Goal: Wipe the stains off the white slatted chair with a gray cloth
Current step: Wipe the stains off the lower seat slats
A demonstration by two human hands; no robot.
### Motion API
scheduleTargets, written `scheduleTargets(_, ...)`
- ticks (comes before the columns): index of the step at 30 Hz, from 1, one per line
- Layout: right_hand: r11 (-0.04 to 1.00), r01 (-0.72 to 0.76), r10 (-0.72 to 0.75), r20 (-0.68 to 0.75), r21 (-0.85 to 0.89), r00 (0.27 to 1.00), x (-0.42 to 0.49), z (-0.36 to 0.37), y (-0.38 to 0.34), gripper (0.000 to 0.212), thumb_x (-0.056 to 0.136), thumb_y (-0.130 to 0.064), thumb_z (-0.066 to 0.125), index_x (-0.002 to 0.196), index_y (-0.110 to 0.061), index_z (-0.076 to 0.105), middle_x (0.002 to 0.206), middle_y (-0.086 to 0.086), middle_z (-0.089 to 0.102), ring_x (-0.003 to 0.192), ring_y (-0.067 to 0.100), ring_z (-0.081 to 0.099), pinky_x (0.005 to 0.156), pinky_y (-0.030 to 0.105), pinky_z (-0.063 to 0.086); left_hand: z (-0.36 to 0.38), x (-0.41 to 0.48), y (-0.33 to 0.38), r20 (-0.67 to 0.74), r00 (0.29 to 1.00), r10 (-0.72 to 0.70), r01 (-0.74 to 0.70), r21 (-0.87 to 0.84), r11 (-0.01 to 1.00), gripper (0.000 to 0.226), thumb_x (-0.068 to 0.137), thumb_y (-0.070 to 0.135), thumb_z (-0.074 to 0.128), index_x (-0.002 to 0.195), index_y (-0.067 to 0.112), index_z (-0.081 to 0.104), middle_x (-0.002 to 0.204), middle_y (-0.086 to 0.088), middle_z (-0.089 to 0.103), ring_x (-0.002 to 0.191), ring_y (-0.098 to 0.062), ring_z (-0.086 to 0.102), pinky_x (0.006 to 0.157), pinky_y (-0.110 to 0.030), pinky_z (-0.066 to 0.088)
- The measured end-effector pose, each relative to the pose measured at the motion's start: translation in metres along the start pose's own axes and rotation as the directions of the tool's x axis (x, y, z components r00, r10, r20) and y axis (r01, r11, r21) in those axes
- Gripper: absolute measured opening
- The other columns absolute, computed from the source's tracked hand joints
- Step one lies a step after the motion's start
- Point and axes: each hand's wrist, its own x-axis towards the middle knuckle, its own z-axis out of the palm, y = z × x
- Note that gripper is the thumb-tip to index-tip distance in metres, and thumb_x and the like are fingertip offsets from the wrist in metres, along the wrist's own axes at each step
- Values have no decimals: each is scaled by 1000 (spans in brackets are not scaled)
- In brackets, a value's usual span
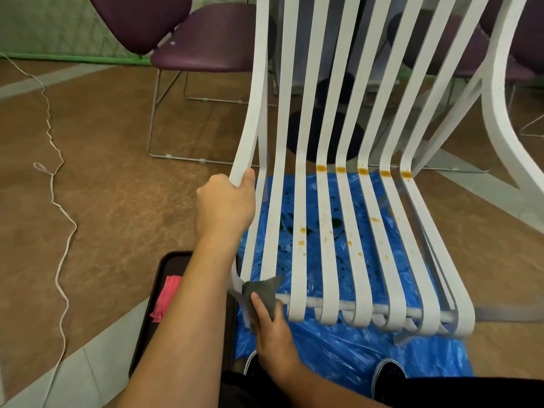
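Right hand [272, 337] presses gray cloth [262, 293] against chair [329, 219] front.

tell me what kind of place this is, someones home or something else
Probably not a home: more likely an indoor staged work area. Purple stacking chairs with wire frames stand on brown carpet, green netting runs along the back, and blue plastic sheeting is spread under the stained white slatted chair.

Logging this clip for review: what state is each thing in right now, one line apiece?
white slatted chair: upright, orange stains at the seat bend and on the seat slats.
gray cloth: bunched, pressed against the seat's front left corner.
left hand: gripping the chair's left edge slat.
right hand: holding the cloth.
blue plastic sheet: spread under the chair, crinkled, dark spots.
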Motion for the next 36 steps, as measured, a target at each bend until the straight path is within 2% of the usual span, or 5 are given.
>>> scheduleTargets(3, 986, -120, 109, 102, 112, 989, 4, -9, 9, 106, 96, 6, 48, 129, -83, 2, 154, -2, 23, 136, 16, 40, 110, 17, 33, 0, 1, -1, 6, 1000, 1, -1, -13, 1000, 43, 99, 54, 49, 85, 15, 60, 78, 1, 59, 64, -17, 61, 47, -26, 40)
scheduleTargets(11, 939, -150, 173, -49, 309, 984, -5, -19, -21, 49, 75, -57, 76, 118, -39, 63, 109, -18, 72, 106, -2, 65, 104, 33, 49, 1, 1, -1, 9, 1000, 3, -3, -15, 1000, 40, 99, 54, 49, 85, 18, 57, 79, 4, 58, 67, -18, 64, 54, -32, 56)
scheduleTargets(16, 826, -205, 234, 12, 526, 972, -11, -29, -47, 31, 103, -24, 52, 134, -26, 53, 109, -27, 53, 93, -26, 55, 76, -2, 41, 1, 0, -1, -8, 1000, 18, -18, 3, 1000, 40, 100, 54, 49, 81, 19, 56, 78, 2, 59, 64, -18, 63, 51, -31, 53)
scheduleTargets(24, 916, -173, 203, -45, 363, 978, -8, -44, -65, 52, 109, -22, 34, 131, -69, 28, 131, -8, 41, 125, 6, 45, 113, 23, 36, 1, -15, 2, -189, 982, -10, 8, -10, 1000, 36, 95, 52, 58, 80, 20, 61, 70, 7, 58, 58, -7, 53, 44, -23, 32)
scheduleTargets(36, 711, -222, 212, 98, 668, 972, -52, -111, -58, 42, 105, -9, 46, 127, -43, 56, 124, -25, 59, 109, -18, 56, 93, 10, 46, -2, -45, -5, -245, 968, 47, -57, -32, 998, 20, 96, 44, 58, 96, 25, 63, 71, 14, 55, 62, -3, 53, 48, -22, 35)
